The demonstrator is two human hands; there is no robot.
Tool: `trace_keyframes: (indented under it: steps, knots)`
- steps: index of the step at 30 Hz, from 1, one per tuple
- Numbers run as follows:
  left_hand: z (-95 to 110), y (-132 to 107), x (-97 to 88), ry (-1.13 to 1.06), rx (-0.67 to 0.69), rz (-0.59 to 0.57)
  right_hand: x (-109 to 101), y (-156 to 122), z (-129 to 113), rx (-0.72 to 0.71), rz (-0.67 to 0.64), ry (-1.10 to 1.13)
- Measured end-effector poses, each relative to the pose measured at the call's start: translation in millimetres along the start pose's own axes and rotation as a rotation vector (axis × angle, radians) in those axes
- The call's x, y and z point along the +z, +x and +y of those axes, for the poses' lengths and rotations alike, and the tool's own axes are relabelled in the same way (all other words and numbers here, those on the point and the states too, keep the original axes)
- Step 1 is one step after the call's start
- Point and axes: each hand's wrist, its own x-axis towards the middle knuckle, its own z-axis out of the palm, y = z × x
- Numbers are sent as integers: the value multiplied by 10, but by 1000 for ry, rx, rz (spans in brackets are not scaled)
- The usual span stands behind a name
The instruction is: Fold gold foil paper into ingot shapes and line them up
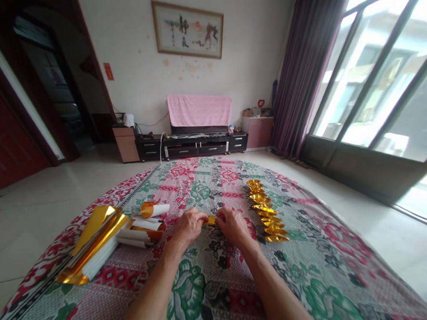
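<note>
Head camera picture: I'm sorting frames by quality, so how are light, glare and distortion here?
In the head view, daylight through the glass doors blows out at right; the gold foil sheets glare; the wide lens bows the floral cloth outline; left hand and right hand, pinching a gold piece, look sharp.

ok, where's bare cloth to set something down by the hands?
Free: cloth beyond left hand and right hand pinching a gold piece, between rolled papers and folded gold row; also right of that row. Crowded: around foil stack.
</note>
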Motion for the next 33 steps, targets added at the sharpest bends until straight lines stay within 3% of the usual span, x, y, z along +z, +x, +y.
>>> trace_keyframes:
  steps: [12, 25, 33]
  knots:
    - [-40, -71, -2, 51, -36, 80, 90, -65, -1, -105, 40, -64]
    - [-62, -44, 87, 78, -80, 99, 213, -54, -173, 150, 155, -100]
    - [-52, -30, 128, 93, -103, 143, 260, -70, -175, 150, 214, -71]
